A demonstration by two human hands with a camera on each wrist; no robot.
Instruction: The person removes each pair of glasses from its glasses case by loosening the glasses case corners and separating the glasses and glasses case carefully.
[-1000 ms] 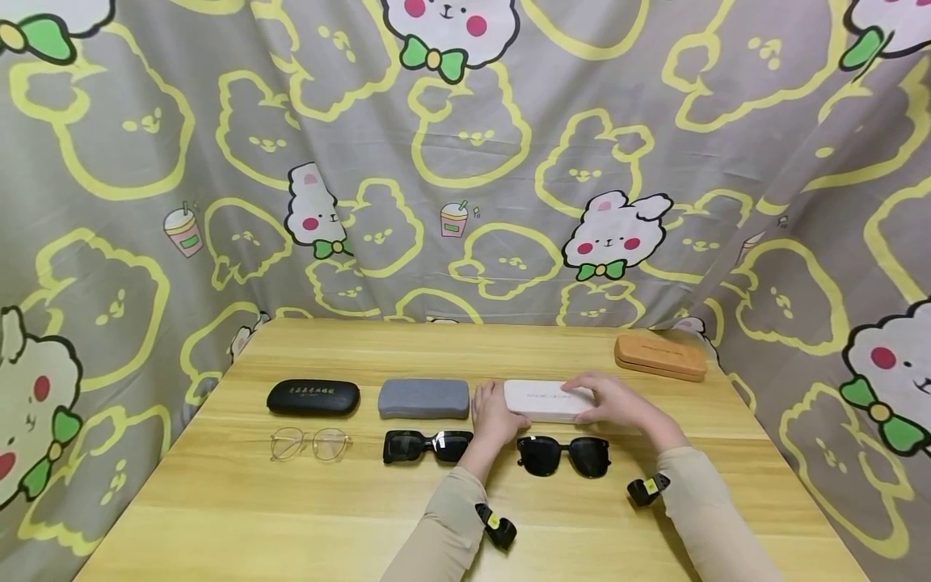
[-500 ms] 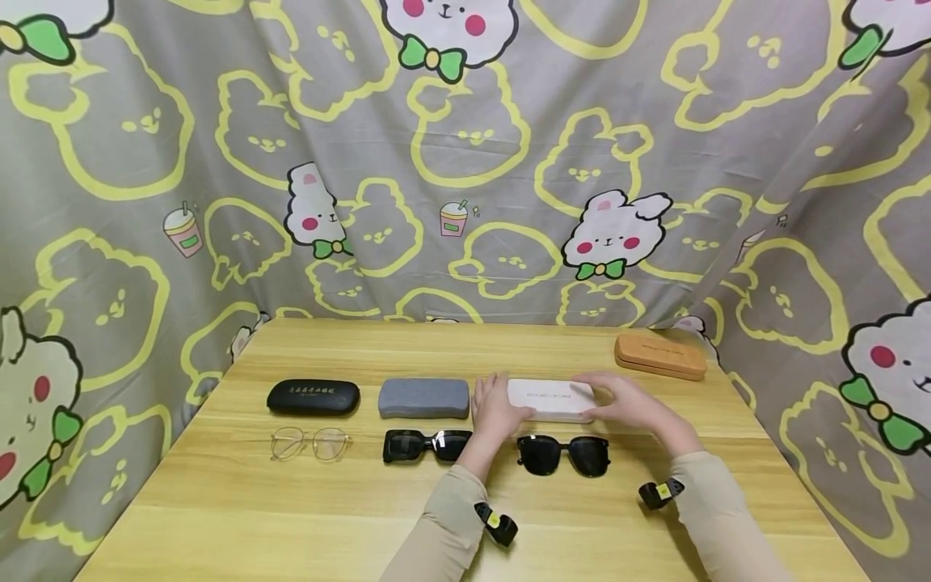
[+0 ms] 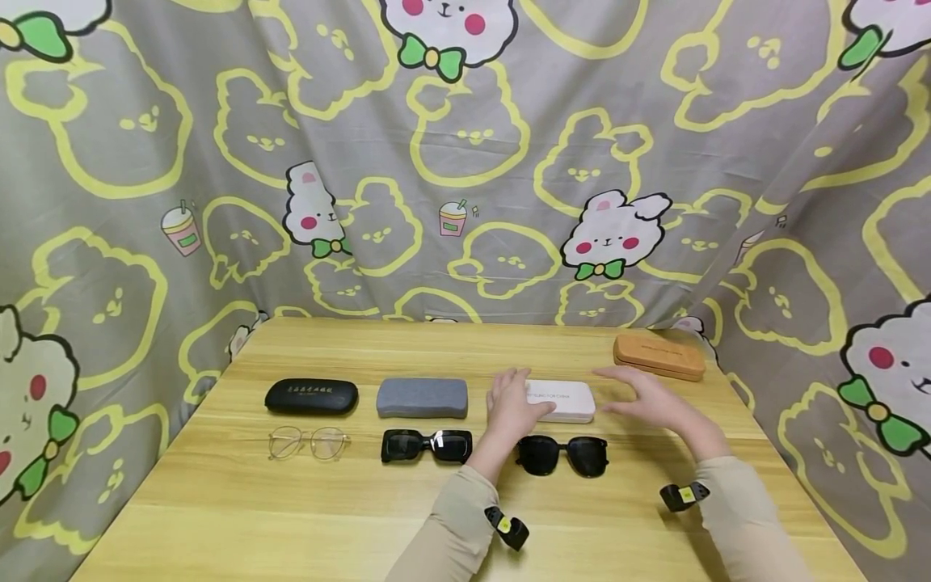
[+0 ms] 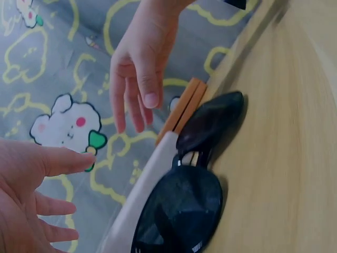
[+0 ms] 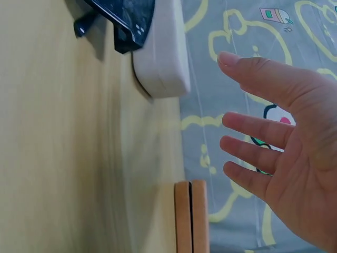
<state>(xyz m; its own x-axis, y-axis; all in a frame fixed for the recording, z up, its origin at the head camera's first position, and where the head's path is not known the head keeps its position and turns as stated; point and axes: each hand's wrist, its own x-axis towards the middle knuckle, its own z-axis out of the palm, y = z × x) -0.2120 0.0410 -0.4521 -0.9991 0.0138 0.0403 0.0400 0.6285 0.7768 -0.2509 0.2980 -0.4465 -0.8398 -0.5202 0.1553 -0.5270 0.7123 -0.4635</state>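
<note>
A white glasses case [image 3: 567, 400] with faint lettering lies shut on the table. My left hand [image 3: 512, 408] is over its left end and hides that part. In the left wrist view the left hand [image 4: 31, 195] has its thumb and fingers extended and spread, holding nothing. My right hand [image 3: 650, 398] is off the case's right end, with a gap between them. In the right wrist view the right hand [image 5: 295, 137] shows straight, spread fingers and a bare palm. Dark sunglasses [image 3: 560, 457] lie just in front of the white case, partly behind my left wrist.
To the left lie a grey-blue glasses case [image 3: 422, 398] and a black glasses case [image 3: 311, 397]. In front of them are black rectangular sunglasses [image 3: 427, 445] and thin-framed eyeglasses [image 3: 309, 444]. An orange case [image 3: 658, 357] lies at the back right, near the patterned curtain [image 3: 509, 194].
The right hand has let go of the white case and drawn away to the right. The left hand has shifted slightly right, lifting over the case's left end.
</note>
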